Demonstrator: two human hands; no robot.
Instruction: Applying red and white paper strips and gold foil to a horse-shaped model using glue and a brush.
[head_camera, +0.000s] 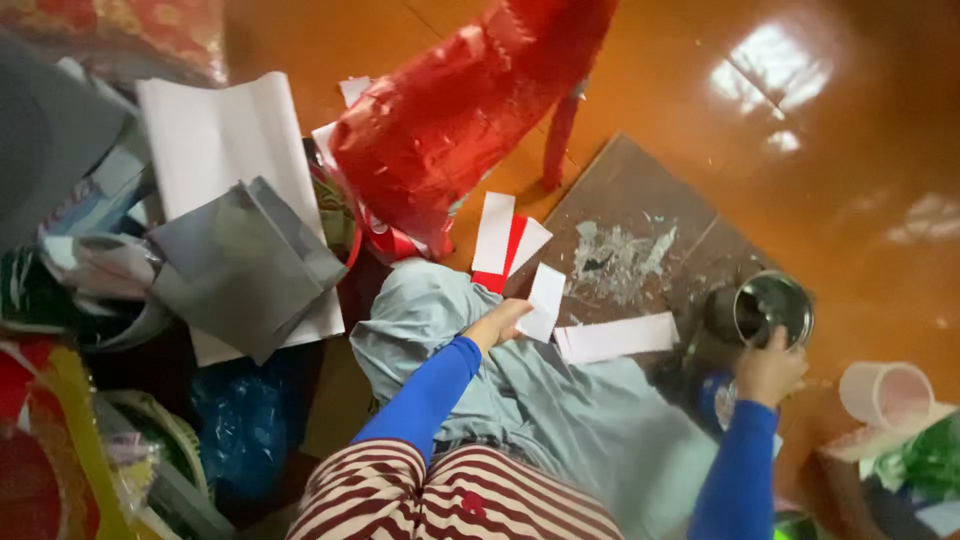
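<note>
The glossy orange floor (700, 60) fills the view from twelve to three o'clock. Across my lap spreads a pale grey-blue cloth (560, 410), running from the centre down to five o'clock. A crinkled red foil sheet (450, 110) stands up at twelve o'clock, and a big curled white paper (215, 135) lies at ten o'clock with a grey folded card (240, 265) overlapping its lower part. A dark board (640, 200), smeared with pale dried paste, sits at one o'clock from the centre.

A long white paper strip (617, 338) lies on the edge of that board, just beside the cloth. A clear plastic cup (885, 392) lies tipped at four o'clock, well apart from my hands.

My right hand (768, 372) is at three o'clock, its grip closed on the lower rim of a small round metal tin (772, 308), whose open mouth faces up. My left hand (497, 322), near the centre, pinches a small white paper slip (545, 300) at its lower corner, fingers narrow around it, just above the cloth.
</note>
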